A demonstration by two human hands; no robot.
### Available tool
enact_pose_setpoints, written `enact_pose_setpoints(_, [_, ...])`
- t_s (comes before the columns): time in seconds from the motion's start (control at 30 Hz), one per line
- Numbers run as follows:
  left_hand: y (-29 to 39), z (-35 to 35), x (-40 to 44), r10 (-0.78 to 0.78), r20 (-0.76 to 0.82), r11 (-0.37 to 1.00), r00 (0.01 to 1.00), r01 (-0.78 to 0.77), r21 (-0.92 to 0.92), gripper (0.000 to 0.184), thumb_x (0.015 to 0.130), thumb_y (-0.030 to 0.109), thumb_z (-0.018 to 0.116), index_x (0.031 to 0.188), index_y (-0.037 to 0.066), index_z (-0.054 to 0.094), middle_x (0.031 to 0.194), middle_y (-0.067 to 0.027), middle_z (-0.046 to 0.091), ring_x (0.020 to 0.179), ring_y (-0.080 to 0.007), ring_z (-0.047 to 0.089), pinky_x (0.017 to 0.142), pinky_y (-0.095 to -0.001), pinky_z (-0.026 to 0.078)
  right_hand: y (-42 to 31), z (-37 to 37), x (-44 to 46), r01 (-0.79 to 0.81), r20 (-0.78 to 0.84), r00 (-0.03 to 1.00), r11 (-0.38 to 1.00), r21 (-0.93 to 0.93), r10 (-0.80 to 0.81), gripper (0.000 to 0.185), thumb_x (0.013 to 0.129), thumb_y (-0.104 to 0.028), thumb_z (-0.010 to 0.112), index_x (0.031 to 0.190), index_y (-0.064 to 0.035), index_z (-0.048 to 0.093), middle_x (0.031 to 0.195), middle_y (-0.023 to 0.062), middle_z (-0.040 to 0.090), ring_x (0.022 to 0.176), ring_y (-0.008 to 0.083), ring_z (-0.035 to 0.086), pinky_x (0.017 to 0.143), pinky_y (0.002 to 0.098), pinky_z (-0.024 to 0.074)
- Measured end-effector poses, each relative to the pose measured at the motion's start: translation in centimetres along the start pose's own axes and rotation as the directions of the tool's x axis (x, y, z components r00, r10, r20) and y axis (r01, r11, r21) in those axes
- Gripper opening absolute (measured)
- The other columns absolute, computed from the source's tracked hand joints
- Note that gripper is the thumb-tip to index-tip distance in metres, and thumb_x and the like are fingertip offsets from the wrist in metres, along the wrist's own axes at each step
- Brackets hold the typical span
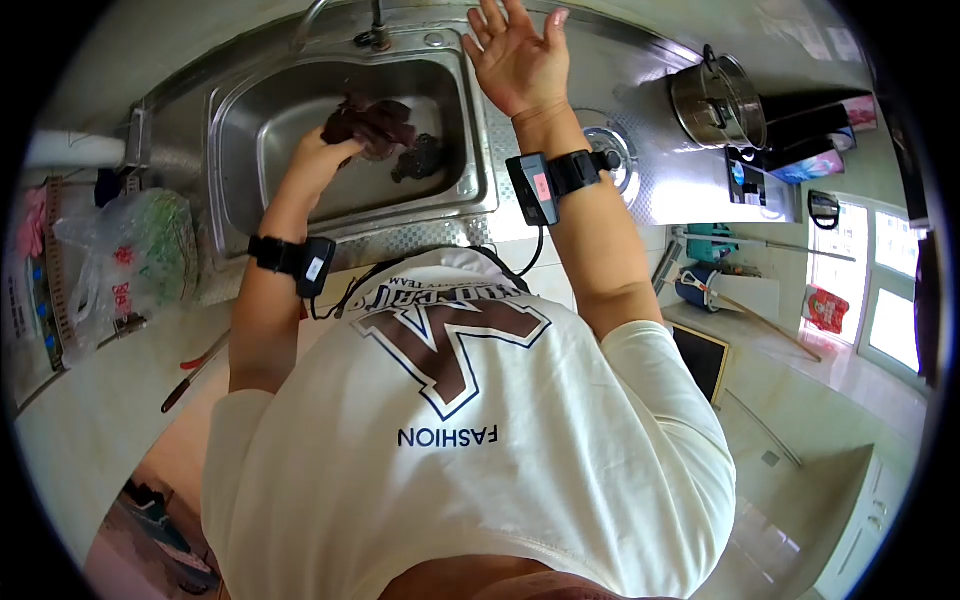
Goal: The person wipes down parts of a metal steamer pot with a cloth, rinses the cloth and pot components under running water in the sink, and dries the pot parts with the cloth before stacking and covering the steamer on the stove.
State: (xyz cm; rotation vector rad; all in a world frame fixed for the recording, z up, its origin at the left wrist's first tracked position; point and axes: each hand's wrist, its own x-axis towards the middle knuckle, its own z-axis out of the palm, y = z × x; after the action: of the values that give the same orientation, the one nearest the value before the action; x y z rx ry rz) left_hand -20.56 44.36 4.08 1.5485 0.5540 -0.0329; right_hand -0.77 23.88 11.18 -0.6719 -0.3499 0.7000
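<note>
My left hand (328, 152) reaches down into the steel sink (228, 190). Its fingers are closed on a bunched dark maroon cloth (372, 122), which hides most of them. Beside the cloth, on the right, a dark clump (420, 158) lies on the sink floor; its kind I cannot make out. My right hand (522, 62) is raised beyond the sink's right rim, palm up, with fingers apart and nothing in it. Black straps with small boxes are on both wrists.
A faucet (376, 30) stands at the sink's back edge. On the counter to the right are a round metal lid (610, 150) and a steel pot (718, 100). Clear plastic bags (140, 250) hang at the left. A mop bucket (697, 287) stands farther right.
</note>
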Motion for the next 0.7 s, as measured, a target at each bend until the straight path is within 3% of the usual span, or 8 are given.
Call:
enact_pose_setpoints(0.03, [0.1, 0.2, -0.2, 0.008, 0.009, 1.000, 1.000, -0.008, 0.001, 0.042, 0.079, 0.021, 0.070, 0.115, 0.001, 0.061, 0.100, -0.0041, 0.066, 0.089, -0.0156, 0.059, 0.081, -0.0283, 0.044, -0.6, 0.0, -0.1, 0.083, 0.076, 0.993, 0.993, 0.087, -0.089, 0.087, 0.090, -0.071, 0.027, 0.152, -0.0106, 0.016, 0.160, 0.0057, 0.005, 0.147, 0.0247, 0.000, 0.117, 0.0391, 0.0004])
enact_pose_setpoints(0.07, [0.4, 0.3, -0.4, -0.034, -0.026, 0.997, 0.999, 0.033, -0.067, 0.041, 0.080, 0.022, 0.069, 0.115, 0.001, 0.061, 0.102, -0.0045, 0.065, 0.091, -0.0155, 0.059, 0.084, -0.0281, 0.043, -1.3, 0.8, -0.6, 0.102, 0.018, 0.994, 0.993, 0.051, -0.103, 0.090, 0.088, -0.073, 0.030, 0.152, -0.0115, 0.015, 0.159, 0.0069, 0.013, 0.146, 0.0252, 0.009, 0.117, 0.0395, 0.0061])
enact_pose_setpoints(0.3, [4.5, 1.9, -2.0, -0.014, -0.058, 0.976, 0.998, 0.001, -0.216, 0.031, 0.087, 0.030, 0.065, 0.102, 0.003, 0.067, 0.095, -0.0029, 0.066, 0.087, -0.0124, 0.059, 0.081, -0.0247, 0.042, -1.8, 1.3, -2.3, 0.077, -0.014, 0.997, 0.994, 0.073, -0.076, 0.091, 0.086, -0.076, 0.029, 0.153, -0.0148, 0.015, 0.159, 0.0064, 0.015, 0.146, 0.0285, 0.010, 0.116, 0.0419, 0.0127])
enact_pose_setpoints(0.37, [4.9, 2.7, -2.0, 0.016, -0.052, 0.980, 0.999, -0.026, -0.197, 0.031, 0.089, 0.033, 0.064, 0.098, 0.004, 0.068, 0.091, -0.0026, 0.066, 0.085, -0.0121, 0.059, 0.078, -0.0239, 0.042, 0.2, 2.0, -2.8, 0.029, -0.135, 0.990, 1.000, -0.002, -0.029, 0.068, 0.093, -0.062, 0.037, 0.140, -0.0127, 0.043, 0.144, 0.0113, 0.042, 0.132, 0.0275, 0.036, 0.112, 0.0456, 0.0232])
enact_pose_setpoints(0.5, [5.8, 5.5, -1.8, -0.074, 0.163, 0.996, 0.984, 0.080, -0.027, 0.051, 0.095, 0.049, 0.047, 0.093, 0.003, 0.068, 0.084, -0.0043, 0.066, 0.077, -0.0129, 0.060, 0.071, -0.0249, 0.045, 7.1, 1.9, -5.5, -0.458, -0.099, 0.889, 0.860, -0.224, 0.447, 0.044, 0.094, -0.039, 0.056, 0.122, -0.0047, 0.056, 0.114, 0.0073, 0.062, 0.109, 0.0216, 0.055, 0.096, 0.0377, 0.0410])
enact_pose_setpoints(0.53, [4.9, 6.2, -1.5, -0.058, 0.132, 0.997, 0.990, 0.065, -0.048, 0.057, 0.095, 0.052, 0.043, 0.091, 0.002, 0.068, 0.082, -0.0045, 0.066, 0.075, -0.0135, 0.060, 0.069, -0.0258, 0.046, 7.8, 1.4, -5.8, -0.468, -0.092, 0.883, 0.857, -0.216, 0.459, 0.044, 0.094, -0.039, 0.056, 0.122, -0.0047, 0.056, 0.114, 0.0073, 0.062, 0.109, 0.0216, 0.055, 0.096, 0.0377, 0.0410])
enact_pose_setpoints(0.63, [3.1, 4.8, -0.8, -0.019, 0.153, 0.917, 0.988, -0.043, 0.397, 0.062, 0.094, 0.056, 0.045, 0.092, -0.001, 0.069, 0.080, -0.0059, 0.066, 0.073, -0.0143, 0.059, 0.069, -0.0256, 0.046, 8.2, 0.0, -6.4, -0.436, -0.148, 0.897, 0.888, -0.149, 0.416, 0.039, 0.093, -0.035, 0.060, 0.114, -0.0019, 0.057, 0.105, 0.0084, 0.063, 0.097, 0.0210, 0.060, 0.088, 0.0343, 0.0477])
enact_pose_setpoints(0.7, [2.7, 4.5, -1.1, -0.013, 0.151, 0.906, 0.988, -0.052, 0.420, 0.052, 0.094, 0.048, 0.051, 0.102, -0.001, 0.066, 0.082, -0.0060, 0.065, 0.074, -0.0141, 0.059, 0.069, -0.0258, 0.046, 7.5, 0.1, -7.2, -0.475, -0.375, 0.852, 0.842, -0.255, 0.366, 0.027, 0.092, -0.030, 0.063, 0.102, -0.0045, 0.061, 0.096, 0.0044, 0.064, 0.084, 0.0155, 0.062, 0.077, 0.0290, 0.0514])
